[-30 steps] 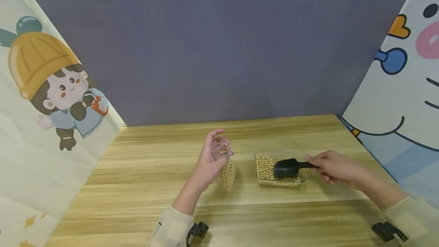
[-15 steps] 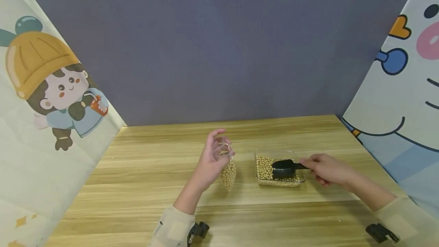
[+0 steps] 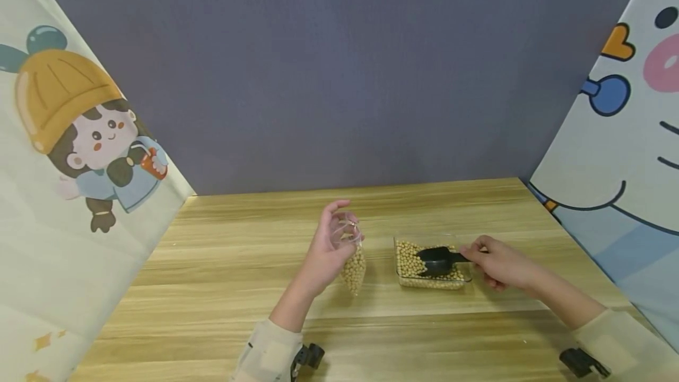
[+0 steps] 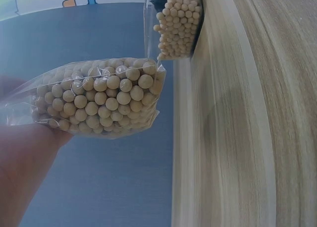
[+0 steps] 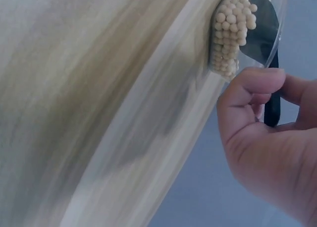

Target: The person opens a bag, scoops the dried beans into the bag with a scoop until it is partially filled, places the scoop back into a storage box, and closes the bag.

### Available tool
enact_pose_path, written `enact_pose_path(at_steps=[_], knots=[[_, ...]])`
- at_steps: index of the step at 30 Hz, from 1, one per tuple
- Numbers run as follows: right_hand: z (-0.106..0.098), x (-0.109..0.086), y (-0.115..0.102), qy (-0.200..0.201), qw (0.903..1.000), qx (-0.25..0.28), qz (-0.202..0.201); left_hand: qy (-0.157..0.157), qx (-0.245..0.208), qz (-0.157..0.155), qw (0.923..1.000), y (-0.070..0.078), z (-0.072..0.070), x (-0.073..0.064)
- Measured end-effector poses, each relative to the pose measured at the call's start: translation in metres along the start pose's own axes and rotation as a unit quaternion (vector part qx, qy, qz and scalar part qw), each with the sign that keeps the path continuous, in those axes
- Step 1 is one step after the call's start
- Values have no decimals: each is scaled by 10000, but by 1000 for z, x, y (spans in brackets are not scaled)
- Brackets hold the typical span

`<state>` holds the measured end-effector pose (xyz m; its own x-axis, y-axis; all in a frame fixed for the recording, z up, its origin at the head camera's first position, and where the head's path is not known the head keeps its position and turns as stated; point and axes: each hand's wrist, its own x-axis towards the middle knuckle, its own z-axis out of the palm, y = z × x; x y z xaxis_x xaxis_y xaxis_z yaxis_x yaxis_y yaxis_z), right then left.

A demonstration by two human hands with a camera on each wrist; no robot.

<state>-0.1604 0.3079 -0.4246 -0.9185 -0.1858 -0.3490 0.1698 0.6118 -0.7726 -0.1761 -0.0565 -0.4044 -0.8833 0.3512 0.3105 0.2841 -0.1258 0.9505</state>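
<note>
My left hand [image 3: 327, 249] grips a clear plastic bag [image 3: 354, 269] near its mouth, and the mouth stands spread between thumb and fingers. Round pale-yellow beans, apparently soybeans, fill the bag's lower part; the left wrist view shows the full bag [image 4: 106, 98] hanging above the table. To the right, a clear rectangular box [image 3: 431, 285] holds more of these beans [image 3: 408, 259]. My right hand [image 3: 501, 261] pinches the handle of a black scoop [image 3: 437, 260], whose blade lies among the beans in the box. The right wrist view shows thumb and fingers around the scoop's handle [image 5: 272, 108].
The box stands on a wood-grain table [image 3: 223, 287]. A grey-blue panel [image 3: 339, 75] rises behind it, with printed cartoon sheets at the left [image 3: 32, 211] and right [image 3: 594, 152]. Each forearm carries a black wrist camera.
My right hand has moved left, pushing the scoop further left into the beans in the box. The left hand and the bag have barely moved.
</note>
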Motion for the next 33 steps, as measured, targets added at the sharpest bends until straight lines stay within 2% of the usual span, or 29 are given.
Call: enact_pose_path(at_steps=[4,10,16,20,26,28,33], knots=[[-4,1,-1,87,9999,-49,-92,21,34,16,10000,1,-1,0],[-11,0,-7,311,9978,-587,-86,16,92,78,9999,2,-1,-1],[-20,-1,-19,720,9843,-1597,-234,4,125,154,9998,4,-1,-2],[-23,-3,-26,925,9757,-1949,-387,-13,106,166,9998,5,-2,-3],[-16,-15,-50,1378,9649,-2098,-772,15,88,127,9999,5,-3,-3],[-8,-21,-62,1483,9640,-2007,-919,6,84,101,9999,4,-3,-3],[16,-37,-89,1558,9689,-1510,-1192,10,96,16,10000,4,0,-3]])
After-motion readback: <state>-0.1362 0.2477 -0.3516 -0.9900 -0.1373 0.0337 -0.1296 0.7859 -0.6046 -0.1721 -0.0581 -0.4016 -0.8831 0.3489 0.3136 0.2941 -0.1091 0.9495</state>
